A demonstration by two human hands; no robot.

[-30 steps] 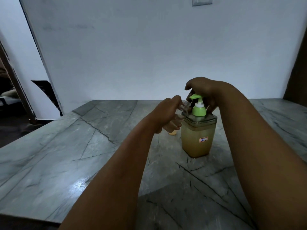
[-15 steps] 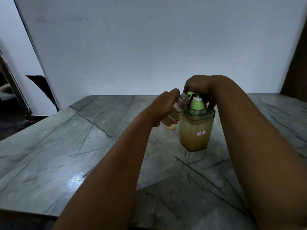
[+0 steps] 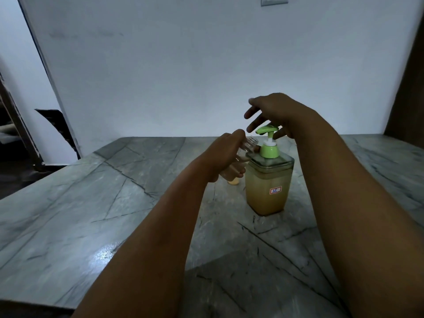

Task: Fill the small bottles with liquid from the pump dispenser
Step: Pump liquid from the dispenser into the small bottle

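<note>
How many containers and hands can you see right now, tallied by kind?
Pump dispenser: 1
Small bottle, clear, held tilted in the left hand: 1
Hands, counting the right hand above the green pump head: 2
Total: 4

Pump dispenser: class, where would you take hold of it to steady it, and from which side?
Grip the pump dispenser around its square, flat-sided body, coming from the right; the left hand and small bottle crowd its left, and the green pump head must stay free.
</note>
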